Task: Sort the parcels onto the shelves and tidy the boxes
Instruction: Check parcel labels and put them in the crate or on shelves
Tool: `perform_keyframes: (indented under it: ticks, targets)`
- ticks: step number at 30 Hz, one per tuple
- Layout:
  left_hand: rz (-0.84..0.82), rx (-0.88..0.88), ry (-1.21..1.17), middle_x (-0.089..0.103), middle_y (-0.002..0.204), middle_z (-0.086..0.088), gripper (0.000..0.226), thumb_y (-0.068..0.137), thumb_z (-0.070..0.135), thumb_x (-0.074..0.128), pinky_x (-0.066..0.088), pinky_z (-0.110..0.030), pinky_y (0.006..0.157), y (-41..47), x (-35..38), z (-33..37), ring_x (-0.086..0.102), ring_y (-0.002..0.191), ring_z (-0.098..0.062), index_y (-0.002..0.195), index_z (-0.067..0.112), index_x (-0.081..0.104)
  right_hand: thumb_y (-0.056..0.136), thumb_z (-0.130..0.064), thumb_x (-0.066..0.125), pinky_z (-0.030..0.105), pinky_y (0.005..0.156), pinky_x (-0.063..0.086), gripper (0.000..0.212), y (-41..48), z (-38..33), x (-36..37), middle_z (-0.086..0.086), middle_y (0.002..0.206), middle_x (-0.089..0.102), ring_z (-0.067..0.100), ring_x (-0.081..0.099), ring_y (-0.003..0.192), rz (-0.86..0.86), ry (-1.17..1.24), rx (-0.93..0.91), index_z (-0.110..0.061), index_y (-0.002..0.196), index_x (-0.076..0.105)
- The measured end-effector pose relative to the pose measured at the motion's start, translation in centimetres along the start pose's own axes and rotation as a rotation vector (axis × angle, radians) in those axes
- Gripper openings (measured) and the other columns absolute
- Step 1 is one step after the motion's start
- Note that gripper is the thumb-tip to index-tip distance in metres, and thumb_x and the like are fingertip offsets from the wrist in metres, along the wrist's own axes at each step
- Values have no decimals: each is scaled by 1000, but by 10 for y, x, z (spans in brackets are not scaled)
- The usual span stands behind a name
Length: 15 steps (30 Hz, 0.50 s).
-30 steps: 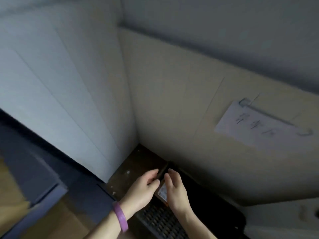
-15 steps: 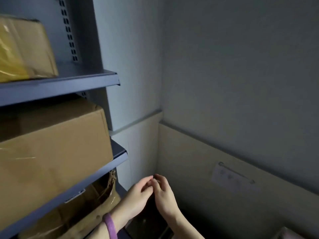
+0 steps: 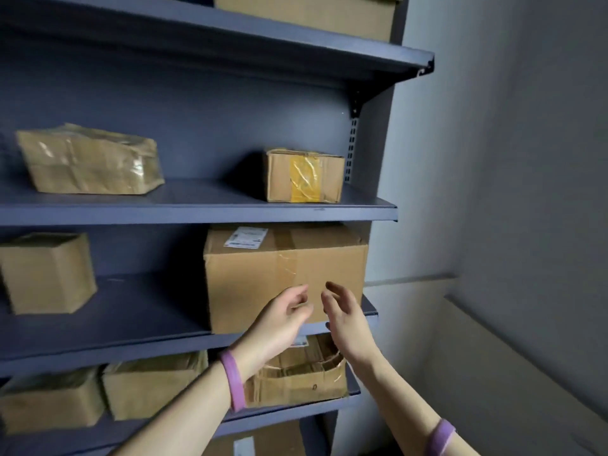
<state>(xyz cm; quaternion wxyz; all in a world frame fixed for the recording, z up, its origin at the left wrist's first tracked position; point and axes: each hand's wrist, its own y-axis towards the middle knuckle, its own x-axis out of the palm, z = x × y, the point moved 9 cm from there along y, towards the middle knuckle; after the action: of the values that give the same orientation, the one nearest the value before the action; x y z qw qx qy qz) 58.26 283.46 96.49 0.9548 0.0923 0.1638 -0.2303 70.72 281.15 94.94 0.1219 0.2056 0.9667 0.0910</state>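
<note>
View has swung onto the shelving (image 3: 197, 205); left hand (image 3: 279, 320) and right hand (image 3: 345, 319), both open and empty, now front its large box (image 3: 283, 274).

We hold our left hand (image 3: 283, 319) and right hand (image 3: 345, 315) empty, fingers (image 3: 332, 287) loosely curled, just before the large cardboard box (image 3: 263, 274) on the shelf (image 3: 131, 324).

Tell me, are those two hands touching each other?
Apart. The head view shows the left hand and right hand with cardboard visible between their fingertips.
</note>
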Motion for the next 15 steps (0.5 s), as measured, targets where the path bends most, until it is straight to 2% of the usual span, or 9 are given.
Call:
perform_keyframes:
  ticks: [2,5,9,12,15]
  targets:
    - [101,-9,1,44,147,-1,48,99,22,47,39,-22,101,-23,-39,4,44,127,-6,146,22,37,101,-33,45,37,105,44,35,-6,-24,30,-5,130,56,14,55,119,-70,17,-28,-22,134,49]
    - [246,-31,21,47,144,-2,47,99,20,47,38,-19,93,-59,-101,3,47,121,-7,145,21,38,101,-32,46,39,106,43,34,-21,-60,87,-2,132,57,15,54,121,-183,55,-74,-23,134,50]
    - [446,-70,34,48,142,2,45,99,22,46,41,-25,99,-119,-193,-3,48,116,-6,143,25,39,100,-31,49,34,105,43,33,-48,-105,178,-7,125,58,10,55,117,-348,108,-121,-23,132,50]
    - [590,-91,40,48,141,2,45,100,20,45,40,-21,90,-172,-266,-12,48,114,-5,144,22,39,99,-31,51,30,100,44,36,-74,-141,255,-13,115,59,3,56,104,-469,112,-166,-24,134,49]
    - [733,-127,32,50,138,-1,45,100,18,46,39,-27,100,-233,-342,-27,49,119,-11,144,18,40,99,-28,52,32,101,44,38,-109,-178,338,-9,121,61,3,57,98,-595,113,-225,-23,136,49]
